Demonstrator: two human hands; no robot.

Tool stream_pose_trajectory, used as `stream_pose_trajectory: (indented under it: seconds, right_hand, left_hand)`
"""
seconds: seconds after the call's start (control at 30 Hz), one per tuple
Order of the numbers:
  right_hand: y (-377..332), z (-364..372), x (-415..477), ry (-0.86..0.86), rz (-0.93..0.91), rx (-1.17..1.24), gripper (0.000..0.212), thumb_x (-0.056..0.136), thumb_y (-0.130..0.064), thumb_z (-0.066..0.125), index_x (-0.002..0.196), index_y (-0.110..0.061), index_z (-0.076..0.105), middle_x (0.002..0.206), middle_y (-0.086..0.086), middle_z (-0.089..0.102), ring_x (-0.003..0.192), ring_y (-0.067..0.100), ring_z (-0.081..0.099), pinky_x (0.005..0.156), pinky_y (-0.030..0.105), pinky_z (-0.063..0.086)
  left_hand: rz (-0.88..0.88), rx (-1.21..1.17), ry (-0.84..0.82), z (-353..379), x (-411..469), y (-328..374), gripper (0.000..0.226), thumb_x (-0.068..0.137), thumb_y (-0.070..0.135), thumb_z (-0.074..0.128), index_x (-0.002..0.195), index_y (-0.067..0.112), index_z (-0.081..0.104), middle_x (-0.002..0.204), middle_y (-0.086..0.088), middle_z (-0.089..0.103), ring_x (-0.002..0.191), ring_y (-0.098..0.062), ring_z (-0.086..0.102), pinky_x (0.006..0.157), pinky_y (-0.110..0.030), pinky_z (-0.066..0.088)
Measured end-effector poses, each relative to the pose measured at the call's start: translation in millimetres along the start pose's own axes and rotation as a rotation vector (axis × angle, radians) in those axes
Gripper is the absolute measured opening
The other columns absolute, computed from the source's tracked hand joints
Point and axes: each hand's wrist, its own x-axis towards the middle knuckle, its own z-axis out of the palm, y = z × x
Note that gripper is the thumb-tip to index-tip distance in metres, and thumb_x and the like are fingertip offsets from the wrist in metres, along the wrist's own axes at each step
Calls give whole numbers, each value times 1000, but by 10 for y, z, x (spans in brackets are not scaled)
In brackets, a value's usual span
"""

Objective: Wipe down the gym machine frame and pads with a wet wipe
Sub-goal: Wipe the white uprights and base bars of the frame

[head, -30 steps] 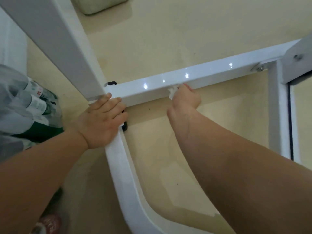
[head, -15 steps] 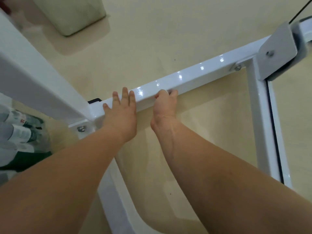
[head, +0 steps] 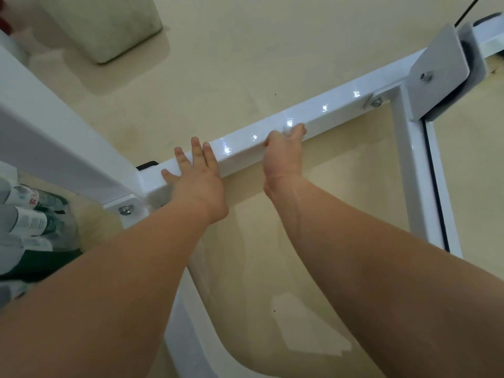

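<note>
Atop frame bar [head: 335,111], wet wipe [head: 287,129] peeks from right hand [head: 283,156] grip.

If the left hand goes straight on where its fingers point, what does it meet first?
Past the white bar under the left hand lies only bare floor; the pale block seems left of that line.

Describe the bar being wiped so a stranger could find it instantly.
Find the white gym frame on the cream floor. Its crossbar slants from the corner by the bottles to the grey bracket plate. Alone among the white tubes, it has a flat left hand and the right hand gripping a wet wipe on it.
</note>
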Motion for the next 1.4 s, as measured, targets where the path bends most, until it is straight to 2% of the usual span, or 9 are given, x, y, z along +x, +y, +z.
stream_pose_trajectory:
  seconds: [0.07,0.23,0.37,0.47,0.6,0.77,0.9,1.1,1.4]
  right_hand:
    - [128,31,-130,-98,-35,-104,72,81,-20,43,149,-22,16,130,4,35,111,22,41,111,46,38]
    - [216,48,-187,-227,57,17,67,81,-22,50,144,-26,28,149,0,34,142,32,42,117,52,37]
    - [31,-184,151,-107,36,65,75,79,-14,47,150,-21,22,155,-2,26,133,19,35,121,47,30]
    - [-44,-356,308,-37,34,97,71,67,-17,45,137,-21,34,143,-5,36,124,19,40,108,36,37]
    - [-82,-359,337,-9,98,294,54,83,0,44,134,-18,39,122,6,51,91,14,46,76,27,37]
    - [-143,-266,165,-55,113,281,42,88,2,46,127,-8,36,102,3,41,81,15,39,70,29,34]
    - [-399,-477,472,133,90,228,28,91,-1,47,115,-9,35,96,2,37,77,17,36,64,31,30]
    - [-256,-383,151,-85,265,223,40,93,-4,50,131,-10,42,100,2,46,83,14,42,67,29,33]
    - [-527,-727,785,114,172,254,40,95,-16,59,130,-16,39,127,8,51,89,15,46,67,30,33]
  left_hand:
    - [-15,2,-9,-42,2,47,110,82,22,56,151,5,-28,159,-14,-34,149,-45,-19,116,-69,9]
    - [356,39,177,-163,218,269,104,88,38,57,156,22,-19,163,2,-30,153,-27,-20,118,-66,-2]
    - [333,-41,14,-206,325,404,123,76,31,66,151,27,-32,157,10,-40,147,-21,-33,117,-66,-10]
    - [309,-15,9,-186,315,410,128,73,30,66,147,29,-39,153,11,-46,145,-21,-38,116,-67,-11]
    - [271,18,37,-156,278,473,129,71,31,63,143,28,-44,150,10,-50,144,-23,-40,114,-69,-12]
    - [255,36,72,-104,283,478,128,72,39,61,141,26,-46,148,8,-53,143,-25,-41,113,-71,-8]
    - [263,31,39,-148,277,474,131,71,38,64,142,27,-46,148,7,-53,142,-24,-43,113,-72,-8]
    - [238,39,-4,-339,370,597,133,69,47,69,148,27,-36,159,4,-37,149,-26,-30,111,-76,0]
    - [367,18,-24,-531,656,944,142,69,56,77,147,30,-38,155,8,-44,151,-28,-24,120,-64,0]
